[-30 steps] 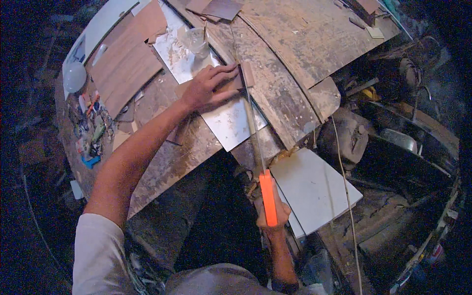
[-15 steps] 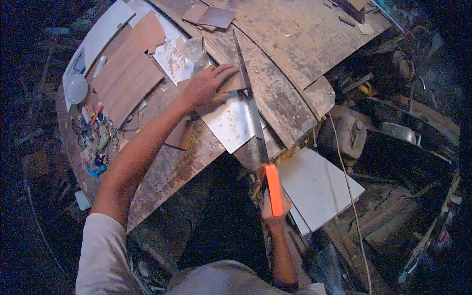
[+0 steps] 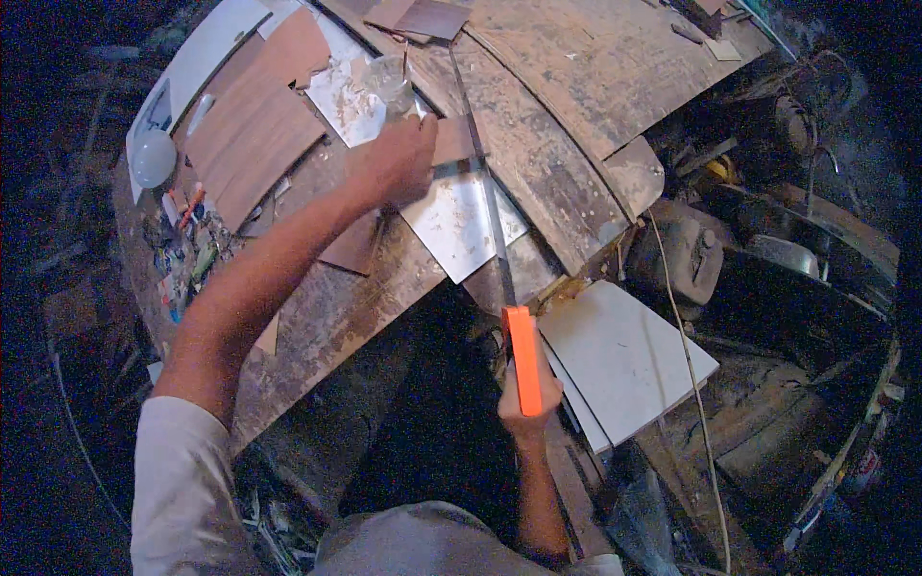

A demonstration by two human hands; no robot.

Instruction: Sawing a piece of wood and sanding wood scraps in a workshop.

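Note:
My right hand (image 3: 530,401) is wrapped round the orange handle of a handsaw (image 3: 496,226). The long blade points away from me, lying across the right end of a small brown wood piece (image 3: 457,141). At the left end of that piece, my left hand (image 3: 401,158) is closed, its knuckles up and its fingers curled; the grip on the piece is partly hidden. Below the wood piece lies a white sheet (image 3: 464,230) sprinkled with sawdust. A clear plastic cup (image 3: 389,84) with a thin stick in it stands just beyond my left hand.
The worn workbench (image 3: 355,307) carries a large brown panel (image 3: 252,144), a white bulb (image 3: 154,158) and small clutter at left. Dark offcuts (image 3: 423,17) lie at the far side. White boards (image 3: 629,365) stick out right of the saw handle; a cord (image 3: 684,331) hangs beside them.
My left hand has gone from fingers stretched over the wood piece to curled fingers at its left end. The saw has shifted slightly away from me, and the view has moved a little.

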